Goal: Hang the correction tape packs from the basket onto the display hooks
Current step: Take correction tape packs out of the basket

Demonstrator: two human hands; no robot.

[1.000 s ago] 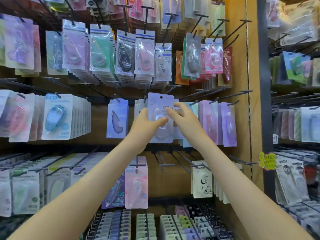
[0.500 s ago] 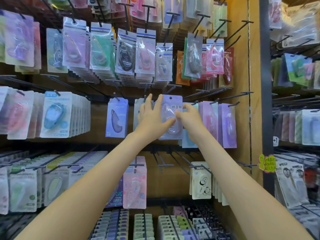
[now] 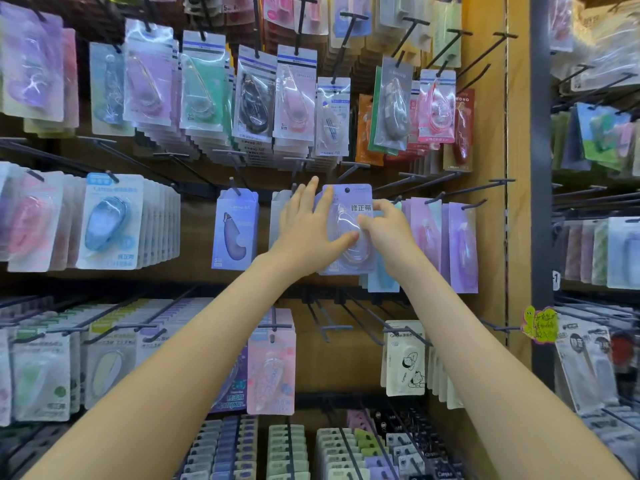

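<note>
Far to the left, a pink pack [image 3: 29,220] and a blue pack [image 3: 107,220] are hanging at the front of full hooks in the middle row. Further in, a purple pack [image 3: 235,230] showing a dark violet dispenser is hanging alone on its hook. Just beside it, the left hand [image 3: 308,233] is reaching up to the correction tape pack [image 3: 358,199]. Its fingers are pointing straight up along the pack's left edge, and its thumb is pressing across the clear blister. The pack is sitting upright in the middle row, in front of other hanging packs and level with their tops. It is showing a pale lilac card with rounded corners, a small dark round hole near the top edge, and a white label with three dark characters at the upper right. A clear teardrop-shaped blister is bulging from the lower half, catching the light. Whether the hole is sitting on a hook cannot be told. The right hand [image 3: 388,230] is gripping the pack's right edge with curled fingers, its thumb lying on the blister near the left thumb. Beyond it, lilac packs [image 3: 462,247] are hanging side by side against the wooden panel [image 3: 516,168]. Lower right, a yellow-green tag [image 3: 540,323] is sticking out from that panel.
</note>
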